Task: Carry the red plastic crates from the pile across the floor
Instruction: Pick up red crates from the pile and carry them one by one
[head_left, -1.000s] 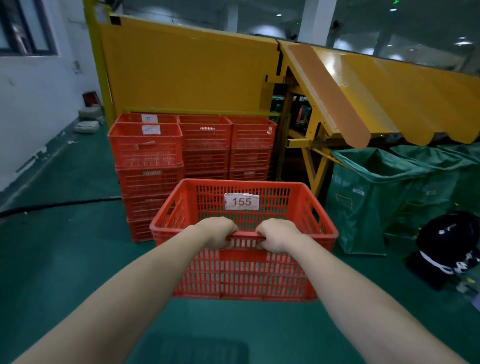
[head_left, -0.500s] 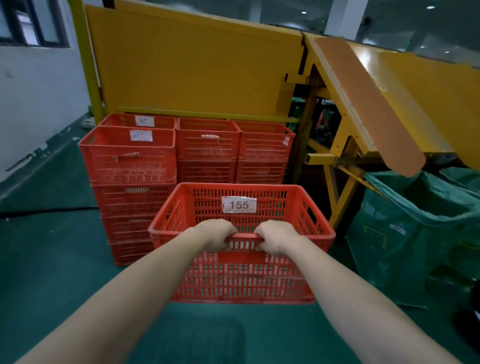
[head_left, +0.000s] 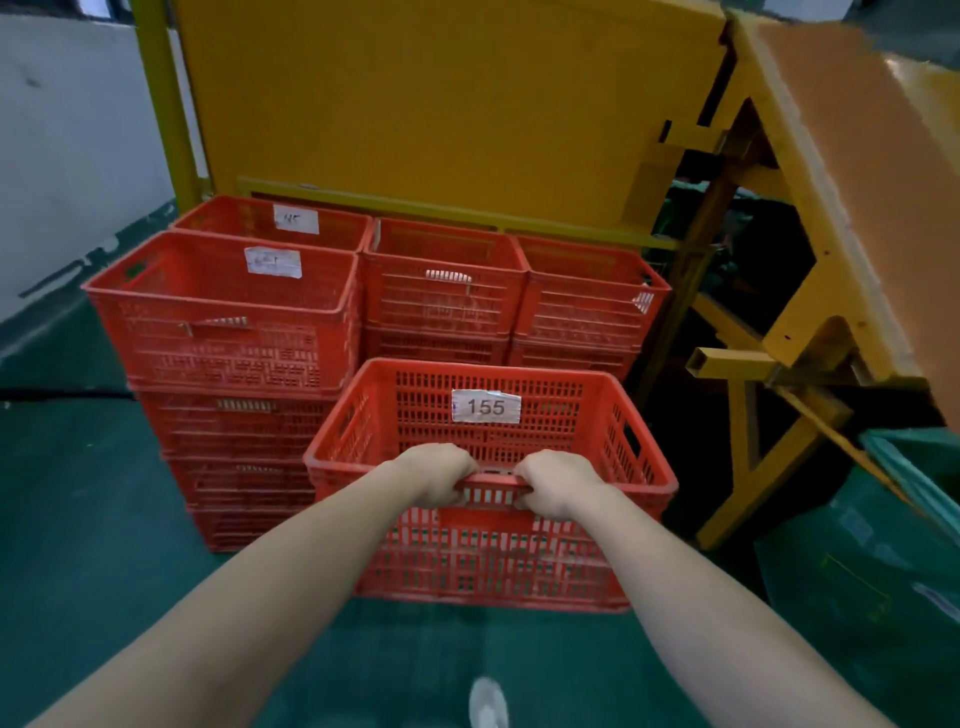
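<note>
Two fists, left hand (head_left: 436, 475) and right hand (head_left: 558, 483), are gripping the red crate (head_left: 488, 561) rim. I'm watching stacked crates (head_left: 228, 332) standing just behind

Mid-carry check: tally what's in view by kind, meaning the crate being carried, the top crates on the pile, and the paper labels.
Carried crate: 1
Top crates on pile: 4
Paper labels: 3
Total: 8
</note>
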